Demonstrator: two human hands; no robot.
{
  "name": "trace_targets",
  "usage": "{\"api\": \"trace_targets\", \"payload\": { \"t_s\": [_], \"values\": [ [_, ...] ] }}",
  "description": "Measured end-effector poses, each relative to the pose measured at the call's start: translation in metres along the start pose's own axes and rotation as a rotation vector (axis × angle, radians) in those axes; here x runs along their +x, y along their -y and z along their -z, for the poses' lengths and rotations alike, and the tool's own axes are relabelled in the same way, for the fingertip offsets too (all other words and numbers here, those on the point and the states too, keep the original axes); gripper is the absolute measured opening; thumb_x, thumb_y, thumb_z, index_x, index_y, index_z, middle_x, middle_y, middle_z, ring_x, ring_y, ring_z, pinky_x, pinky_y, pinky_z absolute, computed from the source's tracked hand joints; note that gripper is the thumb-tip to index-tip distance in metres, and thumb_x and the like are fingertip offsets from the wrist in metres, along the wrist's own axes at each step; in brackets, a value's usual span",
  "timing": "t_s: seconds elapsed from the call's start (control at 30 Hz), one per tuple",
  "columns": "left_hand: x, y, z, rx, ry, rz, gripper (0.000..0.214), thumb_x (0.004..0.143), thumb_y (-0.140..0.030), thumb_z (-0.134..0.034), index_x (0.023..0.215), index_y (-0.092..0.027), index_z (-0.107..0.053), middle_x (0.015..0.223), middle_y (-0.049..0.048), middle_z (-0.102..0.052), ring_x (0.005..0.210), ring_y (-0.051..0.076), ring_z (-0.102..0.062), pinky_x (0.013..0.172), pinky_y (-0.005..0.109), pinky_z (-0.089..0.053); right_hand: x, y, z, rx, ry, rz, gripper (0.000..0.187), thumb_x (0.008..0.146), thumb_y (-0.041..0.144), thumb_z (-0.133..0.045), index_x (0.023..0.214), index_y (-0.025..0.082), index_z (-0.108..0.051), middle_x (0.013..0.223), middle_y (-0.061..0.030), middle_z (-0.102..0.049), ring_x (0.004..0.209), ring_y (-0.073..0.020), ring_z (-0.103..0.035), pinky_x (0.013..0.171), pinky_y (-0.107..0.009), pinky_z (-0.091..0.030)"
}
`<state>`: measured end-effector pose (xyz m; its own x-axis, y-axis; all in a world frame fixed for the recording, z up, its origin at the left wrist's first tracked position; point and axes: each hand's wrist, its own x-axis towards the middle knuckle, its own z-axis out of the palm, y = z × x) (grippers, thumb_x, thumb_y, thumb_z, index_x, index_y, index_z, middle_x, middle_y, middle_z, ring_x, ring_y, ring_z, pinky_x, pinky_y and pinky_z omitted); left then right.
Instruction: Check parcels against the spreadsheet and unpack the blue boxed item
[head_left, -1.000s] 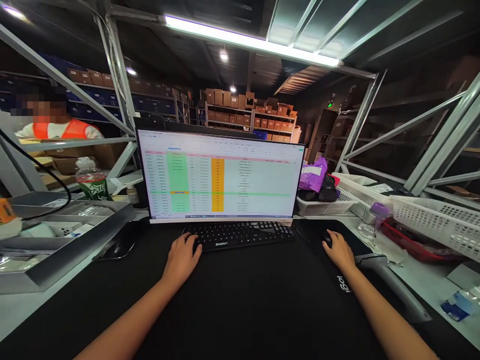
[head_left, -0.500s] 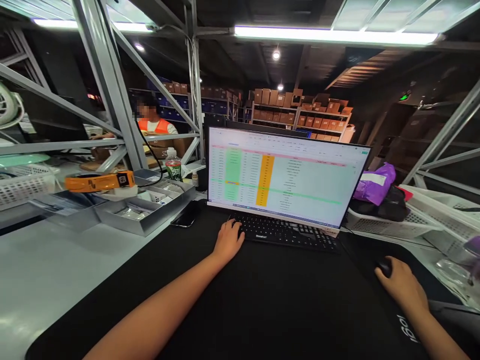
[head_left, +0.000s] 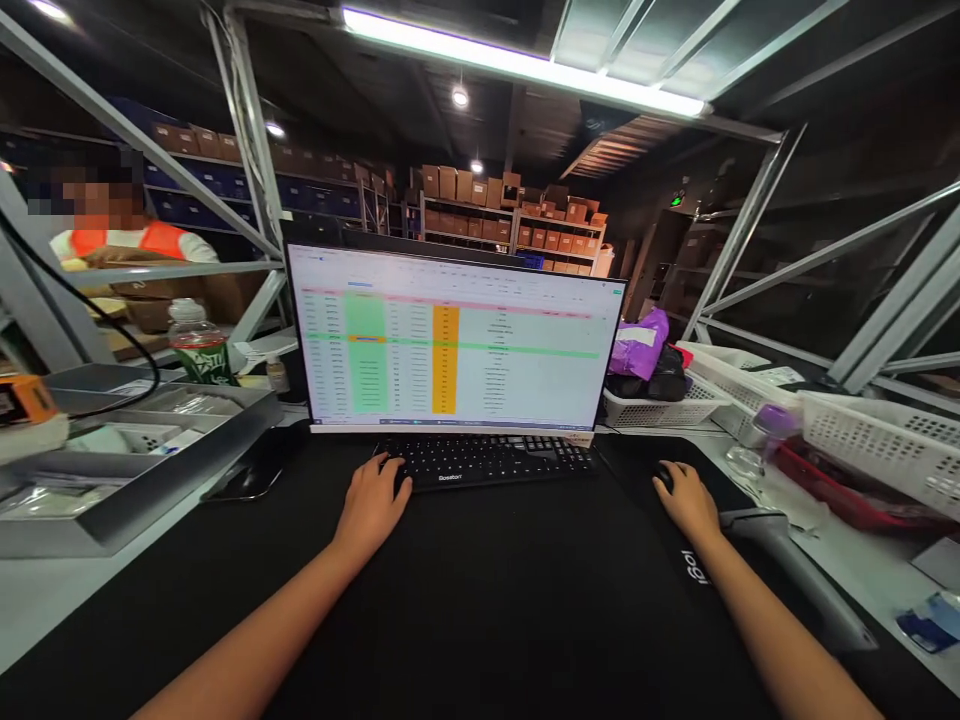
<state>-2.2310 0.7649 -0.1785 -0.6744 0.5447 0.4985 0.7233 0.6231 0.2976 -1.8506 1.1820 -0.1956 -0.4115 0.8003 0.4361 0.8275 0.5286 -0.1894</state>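
My left hand (head_left: pixel 373 503) rests at the left end of a black keyboard (head_left: pixel 480 462), fingers apart over its keys and holding nothing. Over on the right, my right hand (head_left: pixel 688 500) is curled around a dark computer mouse (head_left: pixel 664 478), which it mostly covers. Behind the keyboard stands a monitor (head_left: pixel 525 350) showing a spreadsheet with a green column, an orange column and one green highlighted row. Both hands lie on a large black desk mat (head_left: pixel 480 600).
A grey barcode scanner (head_left: pixel 799 565) lies beside my right forearm. White baskets (head_left: pixel 877 435) and a purple package (head_left: pixel 640 345) are at right. At left are a phone (head_left: pixel 251 475), a grey tray (head_left: pixel 97 525) and a bottle (head_left: pixel 196 345). A co-worker (head_left: pixel 142 240) sits beyond the frame.
The camera view has turned to the right, bringing the scanner and more baskets into sight. On the monitor, the highlighted row now sits higher. My hands keep their places on keyboard and mouse.
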Motion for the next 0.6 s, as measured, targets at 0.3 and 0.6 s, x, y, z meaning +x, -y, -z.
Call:
{"api": "trace_targets", "payload": {
  "t_s": [0.3, 0.6],
  "values": [
    [0.001, 0.0002, 0.0003, 0.02, -0.021, -0.007, 0.049, 0.094, -0.041, -0.039, 0.127, -0.013, -0.063, 0.136, 0.0186, -0.055, 0.126, 0.035, -0.052, 0.108, 0.051, -0.045, 0.0023, -0.0086, -0.0076, 0.016, -0.015, 0.026, 0.047, 0.094, 0.037, -0.043, 0.134, 0.021, -0.06, 0.137, -0.0132, -0.055, 0.116, -0.0258, -0.06, 0.099, -0.038, -0.049],
    [0.0002, 0.0015, -0.0004, 0.001, -0.025, 0.004, 0.047, 0.094, -0.04, -0.04, 0.126, -0.015, -0.064, 0.136, 0.0175, -0.056, 0.127, 0.035, -0.051, 0.105, 0.05, -0.047, 0.0022, -0.0075, -0.009, 0.058, -0.047, 0.019, 0.044, 0.092, 0.035, -0.046, 0.131, 0.021, -0.063, 0.136, -0.014, -0.056, 0.116, -0.027, -0.06, 0.1, -0.043, -0.049]
  ]
}}
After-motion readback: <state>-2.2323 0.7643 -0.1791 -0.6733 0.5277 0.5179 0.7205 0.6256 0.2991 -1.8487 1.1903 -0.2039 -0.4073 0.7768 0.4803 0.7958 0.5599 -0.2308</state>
